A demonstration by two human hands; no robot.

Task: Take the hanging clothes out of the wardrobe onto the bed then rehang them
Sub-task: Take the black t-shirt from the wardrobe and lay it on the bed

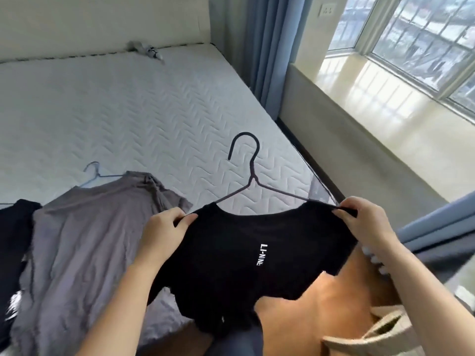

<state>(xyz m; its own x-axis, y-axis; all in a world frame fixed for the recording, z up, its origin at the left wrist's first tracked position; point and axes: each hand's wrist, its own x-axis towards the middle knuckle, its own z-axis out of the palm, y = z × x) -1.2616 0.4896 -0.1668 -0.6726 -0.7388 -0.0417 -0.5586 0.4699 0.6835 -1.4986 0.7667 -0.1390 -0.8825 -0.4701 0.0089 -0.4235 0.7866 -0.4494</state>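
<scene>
Gripping black short-sleeved T-shirt with white lettering (239, 253) at both shoulders: left hand (164, 227) and right hand (362, 222) clenched on fabric, forearms extended | shirt held above white quilted bed (115, 111) edge, on dark wire hanger (253, 176) | hook points away, shoulder line running left-right | grey shirt (84, 240) lies on bed

hanger (248, 176) arms hidden inside black shirt (231, 265), dark garment (12, 240) cut off at left edge

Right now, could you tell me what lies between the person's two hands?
In the head view, the black T-shirt spans from the left hand to the right hand, with the dark hanger rising from its collar.
</scene>
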